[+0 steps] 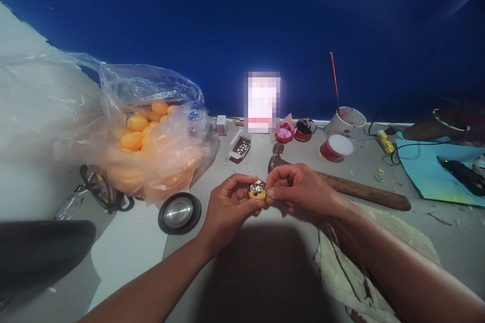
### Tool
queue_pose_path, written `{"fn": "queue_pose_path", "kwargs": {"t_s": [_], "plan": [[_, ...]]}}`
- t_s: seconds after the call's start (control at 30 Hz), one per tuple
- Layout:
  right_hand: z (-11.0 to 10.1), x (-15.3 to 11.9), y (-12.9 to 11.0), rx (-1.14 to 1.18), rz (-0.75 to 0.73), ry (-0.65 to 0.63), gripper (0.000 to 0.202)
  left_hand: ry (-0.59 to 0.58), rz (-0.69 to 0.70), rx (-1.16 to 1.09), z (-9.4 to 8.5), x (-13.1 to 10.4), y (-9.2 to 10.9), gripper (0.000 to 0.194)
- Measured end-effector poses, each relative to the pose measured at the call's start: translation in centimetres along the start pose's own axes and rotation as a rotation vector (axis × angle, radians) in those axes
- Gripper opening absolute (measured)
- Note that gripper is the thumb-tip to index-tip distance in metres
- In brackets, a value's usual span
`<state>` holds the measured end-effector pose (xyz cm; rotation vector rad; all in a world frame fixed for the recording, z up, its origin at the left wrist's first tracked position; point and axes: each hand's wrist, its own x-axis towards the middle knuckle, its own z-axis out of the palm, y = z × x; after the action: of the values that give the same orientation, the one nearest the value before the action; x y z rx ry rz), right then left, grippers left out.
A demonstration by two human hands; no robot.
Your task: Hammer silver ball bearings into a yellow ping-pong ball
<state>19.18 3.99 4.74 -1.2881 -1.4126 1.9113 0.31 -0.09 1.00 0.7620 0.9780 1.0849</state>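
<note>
Between the fingertips of my left hand (229,204) is a small yellow-orange ball (257,192), its top covered with several shiny silver round studs, like thumbtack heads. My right hand (299,189) meets the ball's right side, thumb and forefinger pinched together. Whatever that pinch holds is too small to make out. Beyond the hands stands an opened small box (240,149) full of similar silver studs. A hammer (364,190) with a wooden handle lies behind my right hand, its head near the fingers.
A clear plastic bag (159,136) of orange balls sits on the left, near a round black-rimmed metal lid (179,213). Toward the wall are a lit blurred screen (261,103), paint cups (304,129) and a white cup (346,121) with a red stick. A cloth (397,242) lies under my right forearm.
</note>
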Motion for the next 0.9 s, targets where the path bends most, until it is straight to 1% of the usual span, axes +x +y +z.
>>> {"fn": "queue_pose_path", "kwargs": {"t_s": [0.23,0.4,0.5,0.7,0.83,0.9], "plan": [[-0.3,0.0,0.2,-0.041,-0.01,-0.001,0.011,-0.018,-0.013,-0.007,-0.1,0.0,-0.2,0.048],[-0.2,0.0,0.2,-0.003,-0.051,-0.004,0.017,-0.02,-0.037,-0.045,-0.3,0.3,0.1,0.049],[0.2,-0.2,0.1,-0.028,-0.095,0.039,0.018,-0.001,-0.035,-0.052,-0.3,0.4,0.3,0.051],[1.0,-0.5,-0.1,-0.088,-0.187,0.113,0.013,0.01,-0.039,-0.057,-0.1,0.5,0.3,0.051],[0.9,-0.4,-0.1,-0.071,-0.162,0.139,0.014,0.01,-0.025,-0.077,-0.1,0.5,0.2,0.051],[1.0,-0.3,0.1,-0.112,-0.172,0.15,0.012,0.004,-0.019,-0.074,-0.1,0.5,0.0,0.049]]}}
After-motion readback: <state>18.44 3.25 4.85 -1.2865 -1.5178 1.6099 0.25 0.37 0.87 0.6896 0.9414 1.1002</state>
